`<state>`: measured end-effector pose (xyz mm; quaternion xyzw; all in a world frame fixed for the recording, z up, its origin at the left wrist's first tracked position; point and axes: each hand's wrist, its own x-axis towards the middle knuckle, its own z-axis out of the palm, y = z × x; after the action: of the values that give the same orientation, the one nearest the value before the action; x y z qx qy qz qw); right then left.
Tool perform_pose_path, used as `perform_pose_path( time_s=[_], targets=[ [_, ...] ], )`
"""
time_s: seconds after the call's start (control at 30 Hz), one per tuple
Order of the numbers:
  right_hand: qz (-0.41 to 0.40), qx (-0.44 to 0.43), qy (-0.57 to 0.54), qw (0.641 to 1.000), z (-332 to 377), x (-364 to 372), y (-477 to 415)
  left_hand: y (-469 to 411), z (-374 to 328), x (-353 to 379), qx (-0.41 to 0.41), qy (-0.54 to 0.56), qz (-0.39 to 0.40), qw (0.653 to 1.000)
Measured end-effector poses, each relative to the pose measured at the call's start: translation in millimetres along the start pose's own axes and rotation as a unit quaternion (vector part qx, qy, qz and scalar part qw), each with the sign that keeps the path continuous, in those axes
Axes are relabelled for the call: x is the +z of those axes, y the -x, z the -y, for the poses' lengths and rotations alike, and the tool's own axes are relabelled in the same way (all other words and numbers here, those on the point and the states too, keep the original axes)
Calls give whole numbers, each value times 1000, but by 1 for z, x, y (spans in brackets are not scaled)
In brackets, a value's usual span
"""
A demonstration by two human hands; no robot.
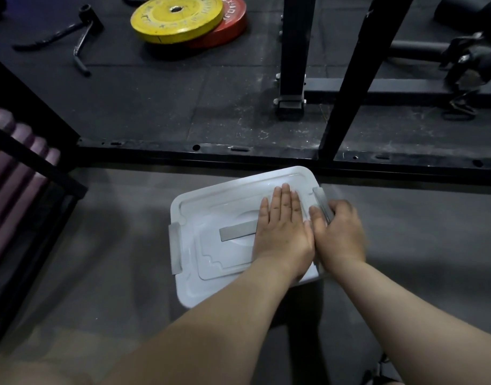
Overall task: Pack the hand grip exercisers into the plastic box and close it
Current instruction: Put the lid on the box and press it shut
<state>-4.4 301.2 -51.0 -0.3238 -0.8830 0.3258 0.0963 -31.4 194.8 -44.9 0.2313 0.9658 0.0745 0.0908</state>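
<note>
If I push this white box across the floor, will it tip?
Probably slides, not tips: the plastic box sits low and wide. Its glossy lid may be slippery under the left hand; the right hand gripping the latch likely holds better.

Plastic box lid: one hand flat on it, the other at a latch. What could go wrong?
The right hand curls round the right latch, beside the left hand: snapping it may pinch fingers. The left latch is untouched, fastened or not I cannot tell; the lid could lift there.

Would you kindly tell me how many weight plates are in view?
2: a yellow plate on the floor, and a red plate partly under its right side. Others may be hidden.
</note>
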Motion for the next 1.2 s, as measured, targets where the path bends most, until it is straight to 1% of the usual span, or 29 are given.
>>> perform_pose_path(
  time_s=[0.07, 0.13, 0.23, 0.3, 0.4, 0.47, 0.53, 0.63, 0.7, 0.77, 0.87, 1.0, 1.1, 1.17, 1.2],
  targets=[
    [31, 24, 9, 999, 5, -1, 1, 1, 3, -1, 7, 8, -9, 1000],
    [60, 38, 43, 997, 9, -1, 2, 4, 8, -3, 27, 13, -17, 999],
    [68, 35, 83, 994, 14, -2, 4, 17, 26, -2, 69, 9, -22, 997],
    [68, 35, 95, 993, 15, -2, 5, 32, 42, -2, 75, 4, -36, 997],
    [69, 46, 92, 992, 18, -4, 5, 62, 66, -5, 31, 36, -54, 997],
    [72, 52, 80, 993, 20, -6, 6, 83, 80, -6, -22, 32, -51, 998],
    [78, 55, 66, 993, 20, -7, 7, 103, 93, -5, -97, 8, -53, 994],
    [89, 59, 50, 993, 18, -12, 12, 131, 113, 5, -229, 37, -86, 969],
    [91, 65, 75, 991, 14, -15, 20, 142, 119, 10, -271, 94, -81, 955],
    [74, 60, 80, 992, 9, -15, 30, 145, 117, 13, -269, 157, -83, 947],
    [67, 58, 46, 995, 5, -11, 35, 140, 117, 14, -274, 248, -160, 915],
    [59, 50, 43, 996, 4, -8, 27, 133, 119, 18, -280, 261, -204, 901],
    [57, 58, 54, 995, 9, -8, 23, 124, 122, 20, -273, 248, -222, 903],
    [62, 56, 70, 994, 21, -9, 21, 115, 127, 19, -265, 248, -219, 906],
    [65, 42, 87, 993, 28, -11, 22, 114, 129, 14, -261, 251, -192, 912]
  ],
)
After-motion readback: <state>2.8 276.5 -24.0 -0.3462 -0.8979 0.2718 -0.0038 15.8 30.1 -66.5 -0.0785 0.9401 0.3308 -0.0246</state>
